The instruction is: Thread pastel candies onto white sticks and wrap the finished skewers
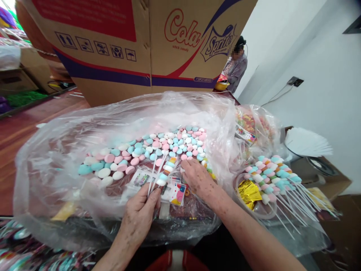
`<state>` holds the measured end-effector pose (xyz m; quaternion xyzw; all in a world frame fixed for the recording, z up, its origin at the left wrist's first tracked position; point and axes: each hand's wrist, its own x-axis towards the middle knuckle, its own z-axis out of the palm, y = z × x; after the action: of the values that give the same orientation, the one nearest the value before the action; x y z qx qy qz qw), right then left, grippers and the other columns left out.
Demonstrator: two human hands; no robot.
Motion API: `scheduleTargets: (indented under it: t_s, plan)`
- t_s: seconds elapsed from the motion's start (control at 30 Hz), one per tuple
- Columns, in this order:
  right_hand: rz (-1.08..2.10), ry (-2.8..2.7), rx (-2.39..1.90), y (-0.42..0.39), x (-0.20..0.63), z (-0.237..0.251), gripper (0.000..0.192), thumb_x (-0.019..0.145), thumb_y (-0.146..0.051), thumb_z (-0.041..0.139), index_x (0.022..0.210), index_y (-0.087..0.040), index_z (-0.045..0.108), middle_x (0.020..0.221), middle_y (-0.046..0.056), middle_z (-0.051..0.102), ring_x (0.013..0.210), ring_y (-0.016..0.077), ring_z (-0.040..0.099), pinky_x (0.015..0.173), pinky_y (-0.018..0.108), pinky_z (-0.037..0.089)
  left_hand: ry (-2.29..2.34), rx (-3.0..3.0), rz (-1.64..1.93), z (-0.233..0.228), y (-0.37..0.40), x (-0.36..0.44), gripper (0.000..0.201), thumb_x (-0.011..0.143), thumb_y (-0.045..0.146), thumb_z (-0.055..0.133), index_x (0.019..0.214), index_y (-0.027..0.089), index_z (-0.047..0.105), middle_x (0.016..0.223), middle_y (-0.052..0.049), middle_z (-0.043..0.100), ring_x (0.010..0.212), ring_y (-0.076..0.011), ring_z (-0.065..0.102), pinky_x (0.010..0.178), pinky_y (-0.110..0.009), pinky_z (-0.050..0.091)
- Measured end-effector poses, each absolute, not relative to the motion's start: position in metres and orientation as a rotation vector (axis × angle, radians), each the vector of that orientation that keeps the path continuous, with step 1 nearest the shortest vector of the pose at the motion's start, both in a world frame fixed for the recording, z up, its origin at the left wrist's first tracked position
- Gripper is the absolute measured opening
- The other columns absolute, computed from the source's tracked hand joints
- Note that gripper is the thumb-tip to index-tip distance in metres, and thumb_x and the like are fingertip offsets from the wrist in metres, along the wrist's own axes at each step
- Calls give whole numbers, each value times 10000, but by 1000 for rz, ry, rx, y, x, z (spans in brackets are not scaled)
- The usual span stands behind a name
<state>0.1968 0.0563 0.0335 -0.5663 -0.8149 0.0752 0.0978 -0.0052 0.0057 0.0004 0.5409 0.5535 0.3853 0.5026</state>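
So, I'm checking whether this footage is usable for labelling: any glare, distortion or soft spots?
Head view: even daylight, no hard shadows; white glare on the plastic bag veils some candies; wide-angle bending tilts the cardboard box and wall; left hand and right hand sharp; bottom-left corner smeared.

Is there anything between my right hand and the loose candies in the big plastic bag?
Nothing visible: the right hand is already inside the bag's opening, fingertips at the edge of the loose candies.

Two hands point(141, 214), one cardboard box point(135, 45), one plastic bag point(56, 150).
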Motion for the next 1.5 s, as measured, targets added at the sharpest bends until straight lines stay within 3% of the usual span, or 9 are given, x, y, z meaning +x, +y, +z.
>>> scheduleTargets:
  t_s: [0.07,0.17,0.3,0.43,0.67,0.93,1.2,1.5]
  plan:
    - [380,-2202,-1685,60,199,30,191,849,-64,496,941,-194,602,988,89,666,997,236,583,899,361,469,1343,1326,922,-1,5,-6,373,938,460,515,648,224,527,479,77,373,428,-112,321,408,-229,224]
    - [808,-1605,-1580,68,205,28,39,797,-198,595,818,-220,571,764,-13,622,751,174,584,711,294,477,1344,1369,897,0,5,-6,371,933,470,511,657,223,535,497,72,394,445,-117,333,429,-236,233]
    - [1299,-957,-1216,75,210,34,204,662,-288,737,772,-213,581,686,-44,613,622,127,567,611,250,452,1359,1452,857,6,7,-4,386,900,468,535,606,218,518,512,52,437,497,-134,402,491,-241,299]
    - [1442,-812,-1116,75,206,41,243,599,-254,770,785,-198,625,715,-33,651,616,119,588,611,251,476,1359,1471,844,7,9,-3,382,889,480,531,611,217,525,525,46,445,518,-146,427,515,-247,318]
    - [1435,-822,-1097,75,203,36,227,607,-252,782,777,-191,644,679,-38,660,559,98,559,570,234,472,1382,1480,805,3,7,-5,381,906,494,499,642,220,507,538,48,461,528,-146,443,529,-248,325]
    - [1389,-967,-1093,67,202,35,223,663,-311,803,819,-182,708,715,-20,703,624,107,617,625,228,497,1400,1474,781,10,8,-2,378,888,508,488,644,219,504,535,49,456,525,-148,441,527,-252,325]
    - [1146,-1212,-1206,56,193,17,216,830,-366,664,966,-211,725,850,-10,715,758,138,660,743,275,554,1432,1502,800,11,9,0,370,870,520,455,663,223,528,519,43,451,505,-159,446,521,-264,344]
    - [802,-1572,-1251,51,188,18,250,909,-307,546,1044,-213,734,959,22,758,858,158,696,794,264,546,1453,1482,801,11,10,0,383,833,563,451,650,231,501,519,40,442,507,-161,421,516,-269,333]
